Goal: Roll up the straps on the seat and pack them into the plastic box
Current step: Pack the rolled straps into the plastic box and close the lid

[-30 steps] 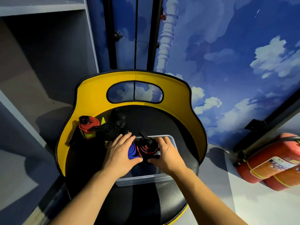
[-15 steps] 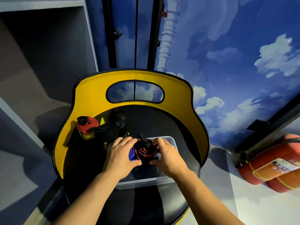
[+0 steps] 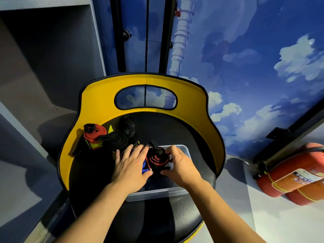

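A clear plastic box (image 3: 157,193) stands on the black seat (image 3: 184,213) of a yellow-backed chair. Inside it a rolled black-and-red strap (image 3: 157,159) sits upright, and a blue roll (image 3: 144,168) peeks out beside it. My right hand (image 3: 182,165) curls its fingers and thumb round the black-and-red roll from the right. My left hand (image 3: 130,165) lies with straight fingers over the blue roll and the box's left side, thumb touching the black-and-red roll. On the seat to the left lie a red strap roll (image 3: 94,133), a loose black strap (image 3: 114,138) and another black roll (image 3: 127,125).
The chair's yellow backrest (image 3: 98,102) wraps round the back and sides of the seat. Grey shelves (image 3: 43,50) stand at the left. Two red fire extinguishers (image 3: 291,174) lie on the white floor at the right. A blue sky-painted wall is behind.
My left hand's fingers have straightened and spread further forward over the box's left side. My right hand keeps its hold on the black-and-red roll, which has stayed in the box.
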